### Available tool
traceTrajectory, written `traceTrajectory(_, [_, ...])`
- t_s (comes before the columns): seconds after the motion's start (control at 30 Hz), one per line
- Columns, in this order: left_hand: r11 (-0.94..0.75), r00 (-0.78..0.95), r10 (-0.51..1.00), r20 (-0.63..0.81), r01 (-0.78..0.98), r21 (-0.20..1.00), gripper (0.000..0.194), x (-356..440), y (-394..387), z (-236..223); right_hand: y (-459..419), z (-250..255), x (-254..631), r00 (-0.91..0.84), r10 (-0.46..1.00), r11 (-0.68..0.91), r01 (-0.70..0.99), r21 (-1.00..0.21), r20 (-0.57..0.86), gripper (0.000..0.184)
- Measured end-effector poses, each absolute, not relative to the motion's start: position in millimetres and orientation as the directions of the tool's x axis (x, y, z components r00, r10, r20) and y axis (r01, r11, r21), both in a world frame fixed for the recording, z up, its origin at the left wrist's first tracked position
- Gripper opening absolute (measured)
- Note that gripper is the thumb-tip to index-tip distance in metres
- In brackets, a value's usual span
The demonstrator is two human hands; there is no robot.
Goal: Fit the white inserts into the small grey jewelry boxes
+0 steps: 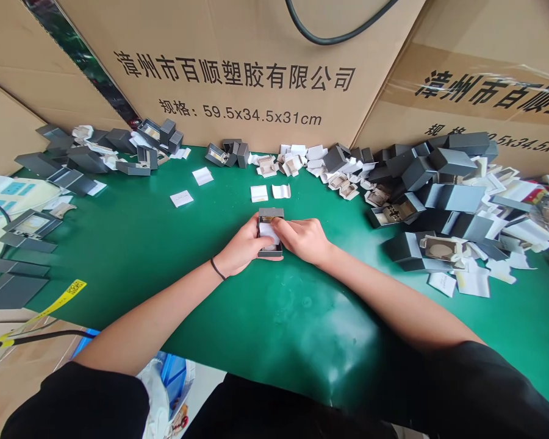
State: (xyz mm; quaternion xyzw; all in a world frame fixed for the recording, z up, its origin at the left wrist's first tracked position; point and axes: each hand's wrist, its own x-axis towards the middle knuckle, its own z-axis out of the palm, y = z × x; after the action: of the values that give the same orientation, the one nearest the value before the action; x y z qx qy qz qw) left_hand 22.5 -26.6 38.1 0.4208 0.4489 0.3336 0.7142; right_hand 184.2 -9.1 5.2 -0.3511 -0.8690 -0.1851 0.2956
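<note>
In the middle of the green table, my left hand [243, 245] is closed around a small dark grey box [271, 213], its thumb lying over the box's front part. Inside the box shows a white paper card [268, 233]. My right hand [304, 239] reaches in from the right, its fingers pinched at the card's upper right edge. Just beyond the box lie two small white papers, a flat card [258, 193] and a curled piece [281, 191]. The box's lower interior is partly hidden by my left thumb.
A heap of dark grey boxes [457, 201] and white inserts [473, 281] covers the right side. More boxes [86, 160] lie at the back left. Large cardboard cartons [238, 36] stand behind the green table [201, 317]. A yellow tag [68, 294] hangs over the left edge.
</note>
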Motion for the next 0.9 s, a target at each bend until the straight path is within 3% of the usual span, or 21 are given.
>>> traceTrajectory(0.27, [0.334,0.296,0.911,-0.287,-0.121,0.935,0.046,26,-26,29,-11,11,181,-0.576,0.653,0.638,0.768,0.054,0.491,0.027])
traceTrajectory(0.57, [0.251,0.195,0.955,-0.223,-0.134,0.959,0.049,25,-25,23,-13,10,189,-0.562,0.540,0.703,0.711,0.033,0.626,0.030])
traceTrajectory(0.9, [0.221,0.195,0.961,-0.196,-0.118,0.968,0.046,25,-26,21,-13,6,186,-0.559,0.630,0.696,0.714,-0.073,0.538,0.038])
